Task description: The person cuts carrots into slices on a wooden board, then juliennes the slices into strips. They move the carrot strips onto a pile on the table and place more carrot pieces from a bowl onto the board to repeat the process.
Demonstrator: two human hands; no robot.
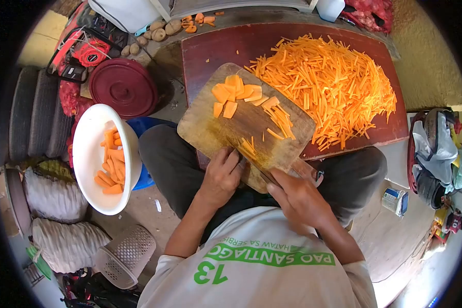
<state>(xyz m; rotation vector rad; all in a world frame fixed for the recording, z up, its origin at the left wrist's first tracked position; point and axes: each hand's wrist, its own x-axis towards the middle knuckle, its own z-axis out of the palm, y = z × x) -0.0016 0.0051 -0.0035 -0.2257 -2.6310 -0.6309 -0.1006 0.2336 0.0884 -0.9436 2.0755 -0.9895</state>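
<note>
A wooden cutting board [205, 123] rests tilted over my lap, its far part on a dark red table. My right hand [299, 197] is closed around the handle of a knife [256, 165], whose blade lies low over the board. My left hand [222, 173], fingers curled together, is at the board's near edge by the blade tip; what it pinches, if anything, is hidden. Just beyond the blade lie a few carrot strips [248, 146]. Carrot slices [231, 91] are grouped at the board's far left, and more cut carrot sticks [281, 119] lie at its right.
A large heap of carrot sticks [333, 87] covers much of the red table [210, 43]. At left, a white basin [80, 169] holds peeled carrot pieces. Behind it are a dark red lidded tub [123, 87] and a red machine [90, 51]. A perforated basket [131, 251] lies at lower left.
</note>
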